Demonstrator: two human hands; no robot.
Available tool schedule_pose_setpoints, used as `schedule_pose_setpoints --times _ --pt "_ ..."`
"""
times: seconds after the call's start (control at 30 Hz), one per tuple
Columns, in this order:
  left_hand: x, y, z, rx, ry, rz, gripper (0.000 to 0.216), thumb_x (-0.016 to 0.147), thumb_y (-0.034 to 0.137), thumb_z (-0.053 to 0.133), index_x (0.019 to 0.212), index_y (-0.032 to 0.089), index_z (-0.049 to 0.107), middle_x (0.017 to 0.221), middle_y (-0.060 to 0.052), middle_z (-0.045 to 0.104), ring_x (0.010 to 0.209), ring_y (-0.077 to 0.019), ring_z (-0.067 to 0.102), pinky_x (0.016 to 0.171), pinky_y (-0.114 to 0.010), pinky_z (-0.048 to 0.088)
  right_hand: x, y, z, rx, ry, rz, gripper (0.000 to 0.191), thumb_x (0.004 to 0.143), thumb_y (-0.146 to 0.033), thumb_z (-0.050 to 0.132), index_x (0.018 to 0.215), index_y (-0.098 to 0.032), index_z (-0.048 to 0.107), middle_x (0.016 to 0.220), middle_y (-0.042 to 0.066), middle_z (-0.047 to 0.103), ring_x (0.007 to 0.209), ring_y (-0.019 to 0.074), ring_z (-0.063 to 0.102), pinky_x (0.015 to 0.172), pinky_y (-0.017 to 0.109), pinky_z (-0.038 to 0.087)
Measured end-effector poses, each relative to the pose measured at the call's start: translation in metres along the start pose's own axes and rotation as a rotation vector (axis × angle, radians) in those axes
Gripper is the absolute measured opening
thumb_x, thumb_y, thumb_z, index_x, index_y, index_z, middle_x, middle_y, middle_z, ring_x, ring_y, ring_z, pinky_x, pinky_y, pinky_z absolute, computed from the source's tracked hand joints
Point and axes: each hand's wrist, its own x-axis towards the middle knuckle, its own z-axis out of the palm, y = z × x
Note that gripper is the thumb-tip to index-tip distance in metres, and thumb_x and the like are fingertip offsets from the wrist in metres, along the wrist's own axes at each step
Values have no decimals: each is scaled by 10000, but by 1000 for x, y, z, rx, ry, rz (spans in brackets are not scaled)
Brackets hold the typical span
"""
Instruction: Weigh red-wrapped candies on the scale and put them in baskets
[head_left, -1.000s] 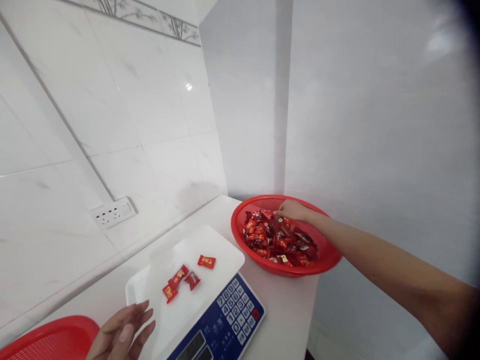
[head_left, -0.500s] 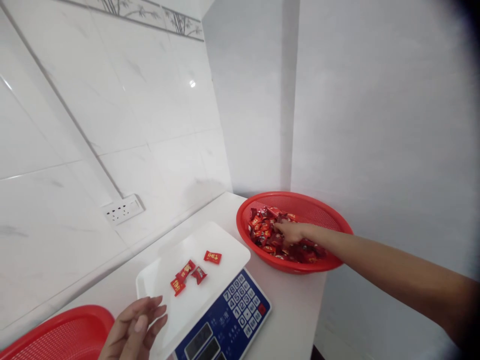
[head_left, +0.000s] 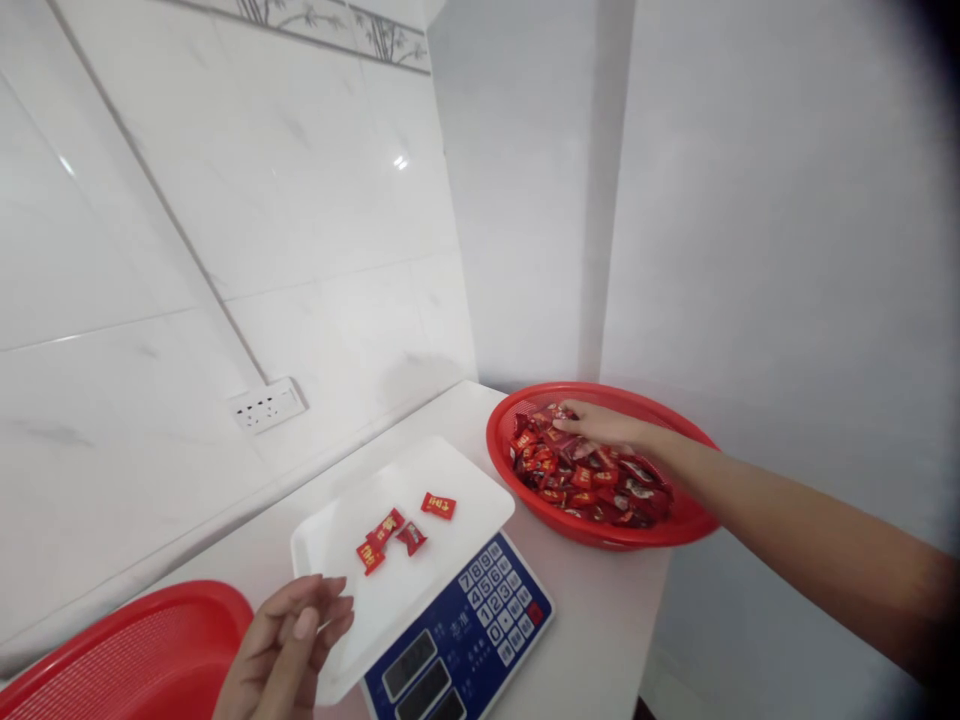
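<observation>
- Displacement: since the earlier frame, my right hand (head_left: 600,425) has shifted from mid-pile to the far side of the right basket (head_left: 649,408); my view has also turned slightly.
- Right hand, 4 o'clock: fingers bent among the wrapped sweets (head_left: 583,478). I cannot tell whether they grip one.
- Left hand (head_left: 289,645), 7 o'clock: half curled, narrow gap, nothing visible in it. It hangs by the tray (head_left: 427,470); contact cannot be confirmed. I judge this keeps it clear of my reaching arm.
- Loose sweets (head_left: 388,527), 7 o'clock: four lie on the tray; its raised lip presumably stops them sliding off.
- Scale (head_left: 469,630), 6 o'clock: carries the tray, probably so that the load bears on it; keys face me.
- Materials: glossy, crimped red wrappers; smooth white tray; perforated red plastic on both the right basket and the left basket (head_left: 150,640), 8 o'clock; smooth white bench (head_left: 592,590).
</observation>
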Motion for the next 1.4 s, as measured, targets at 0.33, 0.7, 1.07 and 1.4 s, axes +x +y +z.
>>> schedule_pose_setpoints --times 0.33,0.7,1.07,1.4 --pt "-10 5 -2 18 -58 75 259 655 383 738 847 232 652 869 1 676 796 -115 631 762 -213 523 -9 -64 112 -136 -271 -330 275 760 -425 583 852 -167 594 701 25 628 541 111 542 440 203 422" --pt "-13 14 -7 1 -79 116 235 696 378 708 873 237 645 892 -3 669 798 -112 619 754 -217 509 -6 -81 168 -204 -284 -322 249 820 -338 484 960 -166 596 766 39 636 483 94 496 400 208 389" --pt "-13 12 -9 68 -61 182 245 712 385 691 890 228 627 899 -9 659 825 -127 613 754 -242 503 -32 -73 152 -524 -282 -670 383 843 -336 490 1186 -194 584 1221 108 582 1141 243 512 979 395 383" --pt "-17 13 -3 124 -115 193 194 753 352 655 893 223 618 905 -13 665 811 -128 617 774 -267 491 -67 -61 193 -689 -561 -923 476 870 -518 440 1308 -336 472 1427 37 398 1370 323 140 1057 603 45"
